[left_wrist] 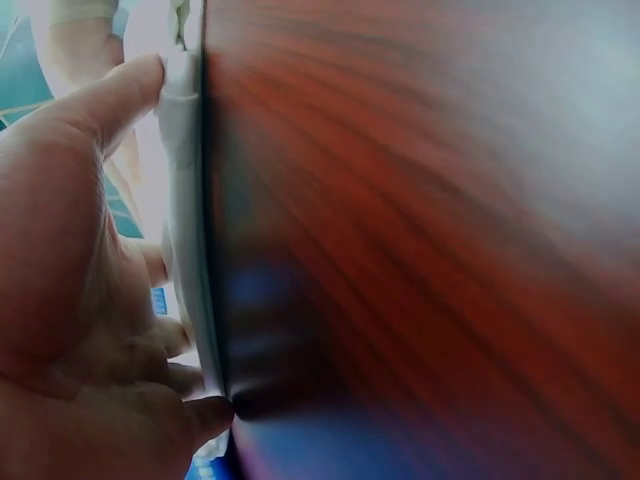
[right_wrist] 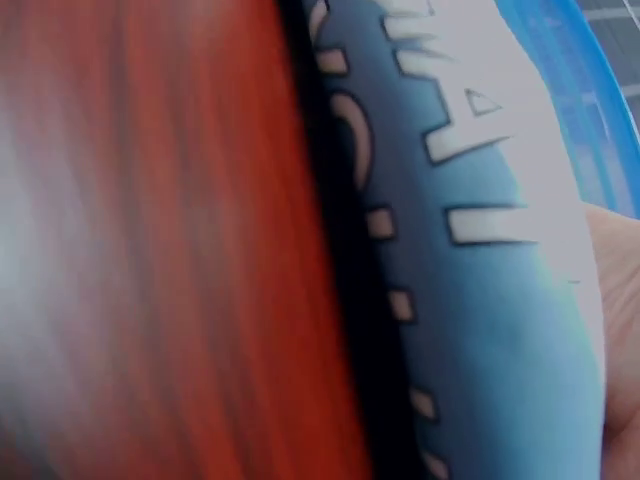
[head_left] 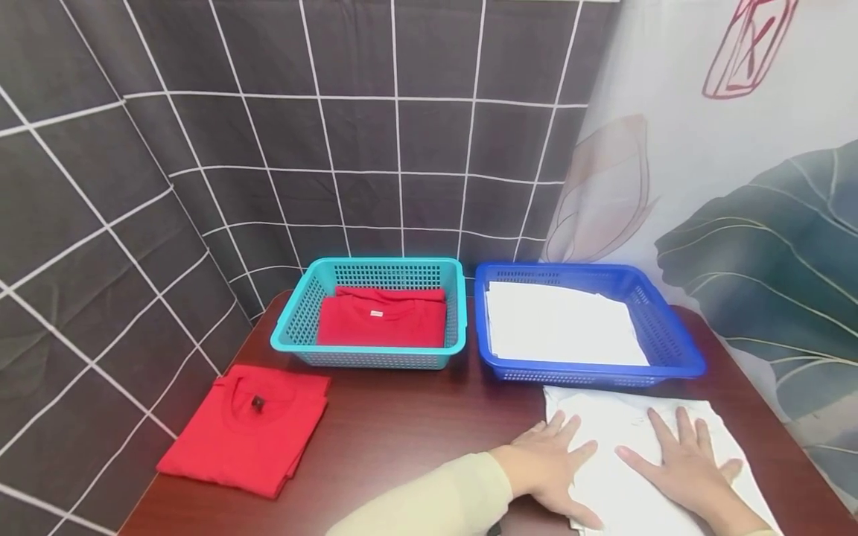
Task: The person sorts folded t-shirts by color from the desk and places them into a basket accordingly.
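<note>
A folded white shirt [head_left: 617, 491] lies on the table at the lower right of the head view. My left hand [head_left: 553, 465] rests on its left edge with the fingers spread. On the right part of the cloth my right hand [head_left: 690, 469] lies flat, fingers spread too. From the left wrist, the left hand [left_wrist: 70, 260] is seen touching the pale layered edge of the shirt [left_wrist: 182, 180]. Printed letters show on the side of the shirt [right_wrist: 510, 350] in the right wrist view, where only a sliver of the right hand [right_wrist: 622, 310] is visible.
Behind the shirt stands a blue basket [head_left: 684, 357] holding folded white cloth [head_left: 559, 324]. Left of it, a turquoise basket [head_left: 375, 359] holds folded red shirts [head_left: 382, 324]. Another folded red shirt [head_left: 248, 439] lies at the left of the brown table [head_left: 402, 432].
</note>
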Available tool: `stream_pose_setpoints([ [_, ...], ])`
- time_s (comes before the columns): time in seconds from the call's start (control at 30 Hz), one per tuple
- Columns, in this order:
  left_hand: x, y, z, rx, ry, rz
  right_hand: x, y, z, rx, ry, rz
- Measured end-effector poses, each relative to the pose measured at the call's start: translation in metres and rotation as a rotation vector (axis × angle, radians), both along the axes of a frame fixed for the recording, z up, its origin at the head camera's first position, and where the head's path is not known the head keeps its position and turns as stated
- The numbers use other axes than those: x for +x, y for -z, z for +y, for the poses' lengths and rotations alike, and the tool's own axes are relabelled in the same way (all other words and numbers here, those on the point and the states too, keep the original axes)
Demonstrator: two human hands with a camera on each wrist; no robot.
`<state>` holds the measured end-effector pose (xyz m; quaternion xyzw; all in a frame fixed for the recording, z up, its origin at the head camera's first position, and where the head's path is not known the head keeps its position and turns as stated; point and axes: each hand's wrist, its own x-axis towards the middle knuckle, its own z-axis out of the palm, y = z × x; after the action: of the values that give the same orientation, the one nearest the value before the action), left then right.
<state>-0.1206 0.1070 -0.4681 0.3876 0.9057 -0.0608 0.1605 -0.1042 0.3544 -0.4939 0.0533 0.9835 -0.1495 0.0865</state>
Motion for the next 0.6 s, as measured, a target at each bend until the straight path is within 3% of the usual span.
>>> stream_pose_setpoints([
  [0.6,-0.003,0.001,-0.131,0.173,0.043,-0.020,0.015,-0.010,-0.135,-0.020,-0.061,0.081],
])
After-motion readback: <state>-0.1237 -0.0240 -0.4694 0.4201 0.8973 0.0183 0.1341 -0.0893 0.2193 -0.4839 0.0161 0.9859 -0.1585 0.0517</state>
